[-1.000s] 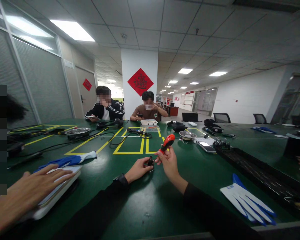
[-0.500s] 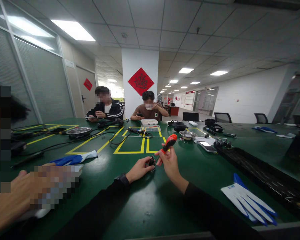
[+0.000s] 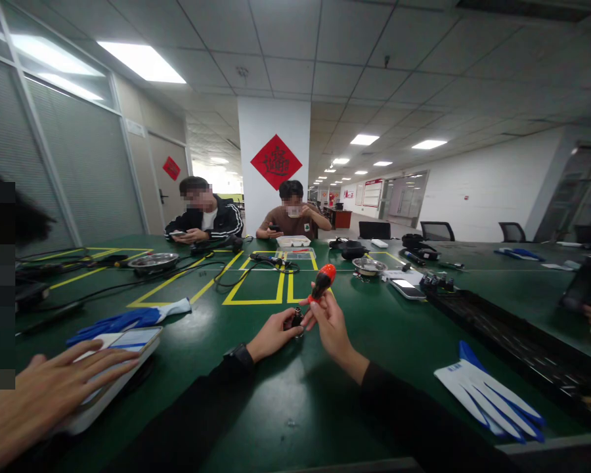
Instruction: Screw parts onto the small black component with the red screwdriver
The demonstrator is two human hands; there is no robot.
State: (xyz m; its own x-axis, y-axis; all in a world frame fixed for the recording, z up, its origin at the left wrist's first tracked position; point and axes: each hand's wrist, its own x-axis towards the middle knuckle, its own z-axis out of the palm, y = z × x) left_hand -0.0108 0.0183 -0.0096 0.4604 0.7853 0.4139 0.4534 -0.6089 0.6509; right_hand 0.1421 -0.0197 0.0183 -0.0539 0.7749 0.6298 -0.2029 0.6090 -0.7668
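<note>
My left hand (image 3: 272, 336) is closed around a small dark cylindrical part (image 3: 298, 316) with a shiny metal top, held upright just over the table. Close beside it on the right, my right hand (image 3: 333, 325) grips a screwdriver (image 3: 324, 282) by its red and black handle. The handle points up and slightly away, while the shaft end leads down toward the dark part. Fingers hide the tip, so I cannot tell whether it touches the part.
A co-worker's hand (image 3: 79, 378) rests on a white-edged device at left, near a blue glove (image 3: 128, 320). White-and-blue gloves (image 3: 487, 394) and a long black tray (image 3: 512, 341) lie at right. Metal bowls (image 3: 155, 261), cables and a phone (image 3: 408, 289) are farther back. Two people sit opposite.
The screwdriver handle has swung left and stands more upright, with my right hand slightly closer to the dark part. My left hand stays nearly in place. The co-worker's hand remains on the device.
</note>
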